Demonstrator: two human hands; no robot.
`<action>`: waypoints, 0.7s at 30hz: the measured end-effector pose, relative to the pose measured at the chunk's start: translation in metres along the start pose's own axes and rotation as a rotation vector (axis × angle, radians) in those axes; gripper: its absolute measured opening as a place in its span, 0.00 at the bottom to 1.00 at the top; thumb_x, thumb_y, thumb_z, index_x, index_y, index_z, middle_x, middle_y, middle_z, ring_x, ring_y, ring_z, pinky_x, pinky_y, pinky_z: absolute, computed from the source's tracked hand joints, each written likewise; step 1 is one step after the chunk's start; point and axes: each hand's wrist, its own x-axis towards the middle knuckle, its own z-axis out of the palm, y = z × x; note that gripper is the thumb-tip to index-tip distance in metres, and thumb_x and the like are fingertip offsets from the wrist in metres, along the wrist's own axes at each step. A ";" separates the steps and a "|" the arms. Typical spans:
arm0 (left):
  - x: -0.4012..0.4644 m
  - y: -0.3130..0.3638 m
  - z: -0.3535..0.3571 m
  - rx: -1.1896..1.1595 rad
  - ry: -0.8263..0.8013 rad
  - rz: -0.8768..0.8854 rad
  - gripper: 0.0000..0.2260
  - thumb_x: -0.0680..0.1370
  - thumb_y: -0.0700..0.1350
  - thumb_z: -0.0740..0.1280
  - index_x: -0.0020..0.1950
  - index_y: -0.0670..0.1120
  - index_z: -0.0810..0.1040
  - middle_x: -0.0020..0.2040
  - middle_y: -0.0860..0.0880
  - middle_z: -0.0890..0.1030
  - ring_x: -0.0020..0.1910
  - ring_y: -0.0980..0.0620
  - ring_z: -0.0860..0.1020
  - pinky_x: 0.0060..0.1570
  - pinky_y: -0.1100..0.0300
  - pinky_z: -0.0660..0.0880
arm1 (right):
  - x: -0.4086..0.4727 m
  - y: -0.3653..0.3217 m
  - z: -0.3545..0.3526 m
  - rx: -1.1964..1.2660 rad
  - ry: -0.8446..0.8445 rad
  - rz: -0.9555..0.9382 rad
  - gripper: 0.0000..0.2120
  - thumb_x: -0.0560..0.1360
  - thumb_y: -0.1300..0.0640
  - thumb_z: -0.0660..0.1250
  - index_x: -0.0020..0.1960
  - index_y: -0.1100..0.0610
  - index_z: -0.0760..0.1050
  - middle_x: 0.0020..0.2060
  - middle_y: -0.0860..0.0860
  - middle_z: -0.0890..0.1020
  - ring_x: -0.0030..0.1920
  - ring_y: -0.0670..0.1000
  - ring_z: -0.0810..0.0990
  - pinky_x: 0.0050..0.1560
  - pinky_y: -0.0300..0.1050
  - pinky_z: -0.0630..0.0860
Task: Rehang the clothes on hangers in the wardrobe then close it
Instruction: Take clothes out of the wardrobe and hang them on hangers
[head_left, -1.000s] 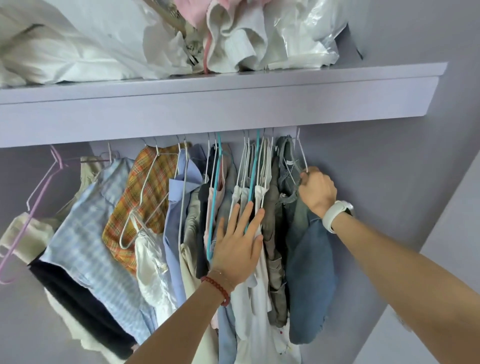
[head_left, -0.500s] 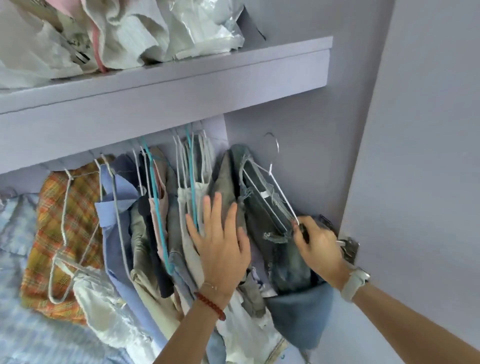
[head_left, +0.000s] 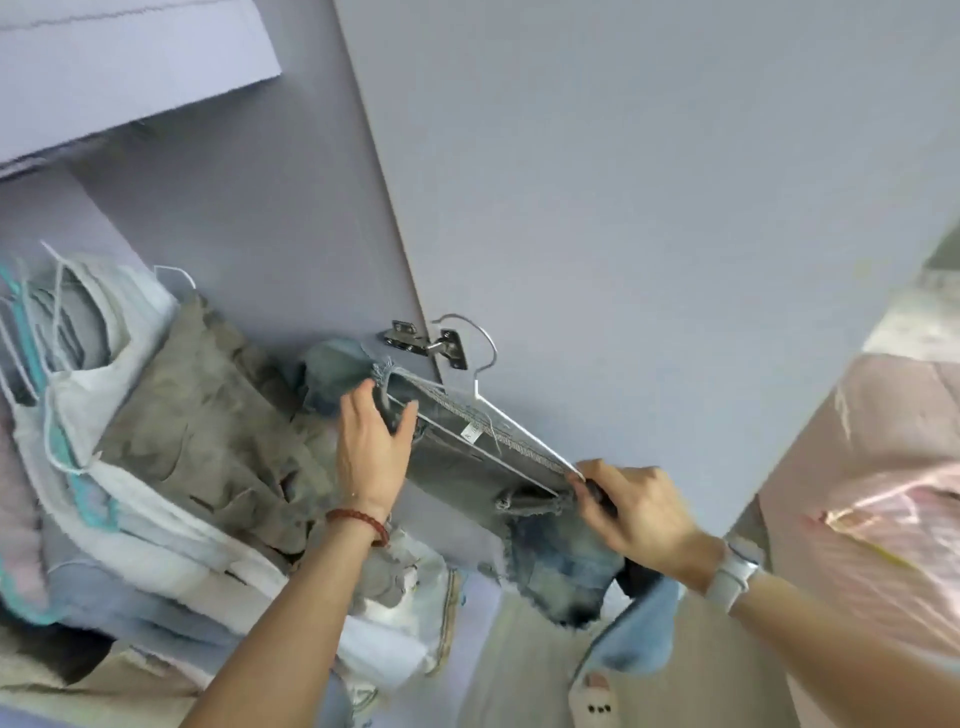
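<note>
Holding a white wire hanger (head_left: 511, 434) carrying faded grey-blue denim shorts (head_left: 483, 467), both hands work in front of the open lilac wardrobe. The left hand (head_left: 371, 447), with a red braided bracelet (head_left: 358, 522) on its wrist, grips the hanger's left end and the denim waistband between thumb and curled fingers. The right hand (head_left: 636, 512), a white smartwatch (head_left: 735, 569) on its wrist, pinches the hanger's right end and the fabric there. The hanger is tilted, its hook (head_left: 475, 340) free of any rail, just beside a metal door hinge (head_left: 426, 343) on the lilac wardrobe door (head_left: 649, 208). Left of the hands, a bunch of hung clothes (head_left: 171, 415) on white and teal hangers leans aside.
</note>
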 end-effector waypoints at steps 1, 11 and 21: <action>-0.006 0.011 0.006 -0.048 0.026 0.027 0.14 0.76 0.44 0.67 0.56 0.35 0.72 0.51 0.38 0.75 0.48 0.40 0.75 0.45 0.56 0.71 | -0.015 -0.001 -0.012 -0.019 0.008 0.028 0.13 0.80 0.48 0.48 0.49 0.53 0.68 0.25 0.47 0.75 0.22 0.48 0.73 0.21 0.39 0.67; -0.146 0.102 0.062 -0.216 -0.465 0.515 0.04 0.72 0.38 0.70 0.39 0.42 0.76 0.33 0.47 0.79 0.33 0.46 0.77 0.34 0.52 0.76 | -0.181 -0.007 -0.115 -0.454 0.103 0.682 0.12 0.74 0.55 0.55 0.43 0.58 0.77 0.31 0.50 0.80 0.31 0.52 0.80 0.26 0.38 0.68; -0.254 0.186 0.132 -0.271 -1.008 0.810 0.10 0.75 0.45 0.67 0.53 0.44 0.70 0.45 0.47 0.81 0.42 0.45 0.78 0.39 0.56 0.73 | -0.334 -0.063 -0.208 -0.633 0.215 1.168 0.08 0.74 0.56 0.62 0.50 0.56 0.77 0.31 0.50 0.82 0.30 0.54 0.81 0.28 0.42 0.72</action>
